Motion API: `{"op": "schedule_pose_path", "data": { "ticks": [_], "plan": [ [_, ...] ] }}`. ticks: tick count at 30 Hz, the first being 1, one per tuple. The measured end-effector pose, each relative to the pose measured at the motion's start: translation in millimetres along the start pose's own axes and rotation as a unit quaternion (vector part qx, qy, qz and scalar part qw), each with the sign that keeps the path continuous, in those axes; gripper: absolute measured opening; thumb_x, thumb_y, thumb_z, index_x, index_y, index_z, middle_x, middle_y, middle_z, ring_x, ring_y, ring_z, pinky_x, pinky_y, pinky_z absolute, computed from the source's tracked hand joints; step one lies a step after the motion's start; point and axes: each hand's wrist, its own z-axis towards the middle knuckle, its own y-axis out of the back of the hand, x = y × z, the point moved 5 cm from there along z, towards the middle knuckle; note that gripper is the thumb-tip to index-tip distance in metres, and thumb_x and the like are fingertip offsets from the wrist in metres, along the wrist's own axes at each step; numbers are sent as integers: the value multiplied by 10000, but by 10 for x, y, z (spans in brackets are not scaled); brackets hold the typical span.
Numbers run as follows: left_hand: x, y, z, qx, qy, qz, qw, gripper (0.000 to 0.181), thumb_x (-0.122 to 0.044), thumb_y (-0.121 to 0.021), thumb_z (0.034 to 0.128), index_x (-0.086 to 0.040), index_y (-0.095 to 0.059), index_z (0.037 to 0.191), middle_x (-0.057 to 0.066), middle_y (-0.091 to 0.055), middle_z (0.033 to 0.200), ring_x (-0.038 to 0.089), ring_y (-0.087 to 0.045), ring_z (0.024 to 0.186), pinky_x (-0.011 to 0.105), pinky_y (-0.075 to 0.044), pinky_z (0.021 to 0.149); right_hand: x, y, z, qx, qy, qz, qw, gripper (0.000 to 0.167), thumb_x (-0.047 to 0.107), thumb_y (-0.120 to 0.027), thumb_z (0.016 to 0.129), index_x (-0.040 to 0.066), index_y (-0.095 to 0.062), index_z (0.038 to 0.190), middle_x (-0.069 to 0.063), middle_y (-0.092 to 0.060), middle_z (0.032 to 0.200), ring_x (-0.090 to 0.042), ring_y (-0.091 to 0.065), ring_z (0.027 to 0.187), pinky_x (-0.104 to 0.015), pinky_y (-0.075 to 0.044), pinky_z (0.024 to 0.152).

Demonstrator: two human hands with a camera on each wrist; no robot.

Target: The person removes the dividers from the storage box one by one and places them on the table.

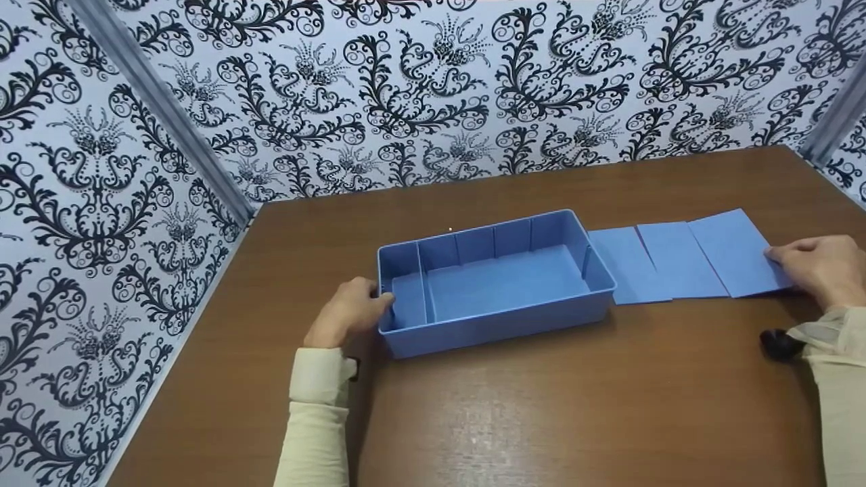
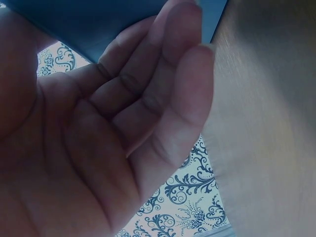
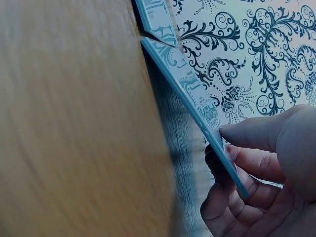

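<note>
A blue plastic box (image 1: pixel 500 323) sits on the table, with one divider near its left end and slots along its walls. My left hand (image 1: pixel 353 310) grips its left end wall, thumb over the rim and fingers on the outer side. To the right of the box lie three flat blue rectangular panels in a row. My right hand (image 1: pixel 822 264) pinches the right edge of the rightmost panel (image 1: pixel 737 253) between thumb and fingers. In the right wrist view that panel (image 3: pixel 190 101) tilts, its held edge raised off the table.
The middle panel (image 1: pixel 682 260) and left panel (image 1: pixel 626 264) lie flat, the left one against the box's right end. Patterned black-and-white walls (image 1: pixel 433 95) stand behind and to the left of the brown table (image 1: pixel 487 419). A black strap piece (image 1: pixel 781 345) is at my right wrist.
</note>
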Motion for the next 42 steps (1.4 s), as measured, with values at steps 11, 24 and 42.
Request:
{"op": "schedule_pose_path", "data": {
  "ticks": [11, 24, 42],
  "plan": [
    [-17, 12, 0, -8, -96, 130, 9999, 297, -274, -538, 990, -9, -663, 1035, 83, -569, 837, 221, -563, 763, 332, -430, 628, -21, -16, 24, -45, 26, 57, 10000, 421, 272, -559, 965, -117, -671, 1078, -379, -536, 1227, -465, -492, 1089, -354, -378, 722],
    [-7, 5, 5, 17, 41, 26, 10000, 286, -276, -541, 988, -20, -657, 1041, 79, -549, 803, 216, -561, 733, 312, -414, 585, -31, 14, 31, 4, 118, 357, 9993, 390, 235, -567, 945, -123, -700, 1024, -138, -679, 715, -215, -644, 738, -285, -447, 606],
    [-28, 27, -8, 30, -102, 177, 9998, 283, -278, -544, 992, -20, -659, 1006, 79, -567, 828, 218, -561, 775, 336, -431, 656, 55, 35, -6, -46, 232, 530, 9983, 346, 271, -583, 925, -30, -741, 859, 186, -557, 483, -3, -532, 474, -239, -431, 477]
  ]
}}
